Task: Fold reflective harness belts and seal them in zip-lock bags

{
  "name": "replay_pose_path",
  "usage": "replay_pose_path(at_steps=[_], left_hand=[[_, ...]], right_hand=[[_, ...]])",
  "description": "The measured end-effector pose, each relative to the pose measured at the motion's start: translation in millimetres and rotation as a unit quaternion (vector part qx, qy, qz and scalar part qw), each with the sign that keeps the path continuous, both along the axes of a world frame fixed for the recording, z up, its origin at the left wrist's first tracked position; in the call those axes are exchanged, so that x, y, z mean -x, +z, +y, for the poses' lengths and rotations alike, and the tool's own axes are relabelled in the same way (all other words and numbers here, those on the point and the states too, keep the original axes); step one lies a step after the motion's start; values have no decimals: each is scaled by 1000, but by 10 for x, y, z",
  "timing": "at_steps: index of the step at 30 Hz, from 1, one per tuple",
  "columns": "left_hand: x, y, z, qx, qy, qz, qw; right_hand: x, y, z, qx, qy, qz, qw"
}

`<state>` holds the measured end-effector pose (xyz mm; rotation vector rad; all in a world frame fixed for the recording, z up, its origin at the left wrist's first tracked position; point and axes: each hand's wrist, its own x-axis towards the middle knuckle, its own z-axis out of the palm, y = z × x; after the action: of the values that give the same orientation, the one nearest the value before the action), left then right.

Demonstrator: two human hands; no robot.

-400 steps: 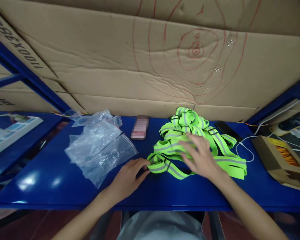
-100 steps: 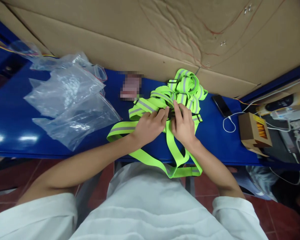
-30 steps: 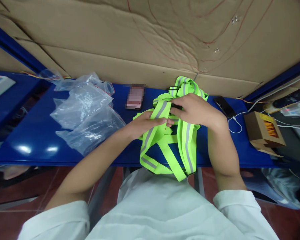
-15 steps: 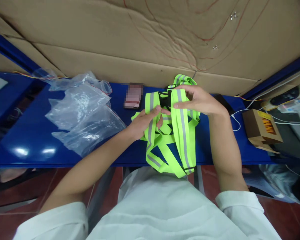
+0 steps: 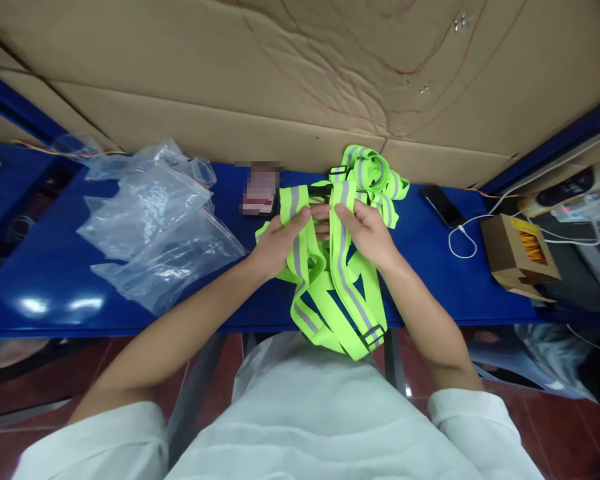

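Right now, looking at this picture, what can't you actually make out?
Head view only.
Flat item on the blue table: pixelated, identity unreadable.
Black buckle: largely covered by the reflective harness that the left hand and right hand grip; clipped or open, cannot tell.
Strap pile behind: loops overlap, count unclear.
Cardboard box: orange contents too small to identify.
Gear at the right edge: cut off.

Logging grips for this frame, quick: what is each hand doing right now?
Left hand: closed, gripping one band of the reflective strap vest.
Right hand: closed, gripping the neighbouring band of the same vest.
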<state>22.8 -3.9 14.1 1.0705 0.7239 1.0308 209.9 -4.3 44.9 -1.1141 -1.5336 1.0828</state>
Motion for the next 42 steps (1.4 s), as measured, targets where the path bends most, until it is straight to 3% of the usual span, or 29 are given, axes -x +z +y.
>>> replay_pose_path(at_steps=[3, 6, 11, 17, 20, 24, 26, 28, 30, 33, 38, 42], left_hand=[[-27, -12, -29, -23, 44, 23, 999], [-32, -52, -63, -42, 71, 79, 993], [8, -70, -80, -124, 40, 244, 961], [-58, -40, -167, -93, 106, 206, 968], [-77, -25, -224, -85, 97, 183, 975], [-31, 8, -218, -73, 62, 144, 985], [9, 39, -187, -73, 14, 142, 987], [45, 75, -160, -85, -57, 163, 981], [68, 104, -149, -84, -114, 174, 975], [62, 118, -170, -44, -131, 133, 981], [-29, 69, -264, 12, -169, 78, 982], [-48, 51, -292, -24, -190, 98, 976]], right_hand=[[67, -44, -38, 37, -8, 141, 989], [37, -40, -41, 56, -31, 206, 976], [45, -19, -65, 96, -27, 213, 972], [194, -99, -145, 112, 1, 197, 974], [178, -105, -139, 78, 44, 147, 985], [62, -4, -117, -56, 45, -49, 996], [-30, 82, -113, -143, 30, -102, 984], [-130, 170, -118, -177, 69, -127, 974], [-208, 241, -134, -151, 109, -157, 970], [-235, 286, -166, -97, 65, -162, 980], [-140, 246, -184, -19, -31, -25, 999], [-140, 218, -139, 95, -13, 88, 991]])
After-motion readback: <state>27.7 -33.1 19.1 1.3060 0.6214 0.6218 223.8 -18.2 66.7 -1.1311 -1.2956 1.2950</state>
